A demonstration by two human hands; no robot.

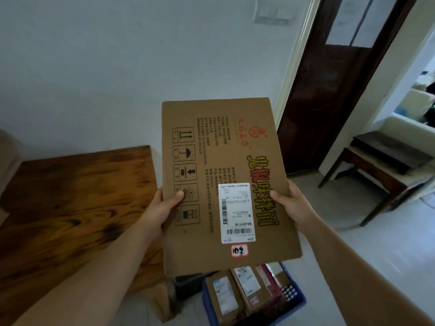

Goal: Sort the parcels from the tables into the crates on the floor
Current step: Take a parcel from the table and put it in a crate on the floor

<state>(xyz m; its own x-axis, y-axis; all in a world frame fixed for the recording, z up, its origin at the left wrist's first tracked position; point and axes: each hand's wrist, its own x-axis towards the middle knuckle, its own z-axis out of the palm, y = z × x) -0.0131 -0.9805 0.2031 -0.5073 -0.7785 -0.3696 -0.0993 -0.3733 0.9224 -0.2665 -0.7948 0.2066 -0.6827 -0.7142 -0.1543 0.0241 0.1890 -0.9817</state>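
**Current state.** The cardboard box is held in the air between both hands, clear of any surface. The left hand grips the box's left edge, thumb pressed on the printed face and the other fingers out of sight underneath. The right hand grips the opposite edge the same way, thumb just beside the white shipping label. A small red-bordered sticker with handwriting sits below the label, nearer the wrists than the thumbs.

**Surroundings.** A blue crate stands on the floor below the hands, toward the right-hand side, partly hidden by the box's near edge. Several parcels stand on edge inside it, packed close. A dark shape lies on the floor below the left hand. It may be a second crate, but too little of it shows to tell. The wooden table lies to the outer side of the left hand.

**Hazards.**
1. Wrong crate. Cause: lowering the box before reading the label and sticker.
2. Unstable placement. The blue crate looks nearly full. A wide, flat box laid on the upright parcels would likely rock or slide off.
3. Tipping. Both hands hold the near half only, so the far end overhangs. Releasing one hand early would probably let that end drop.
4. Blind lowering. The box covers most of the crate from view.
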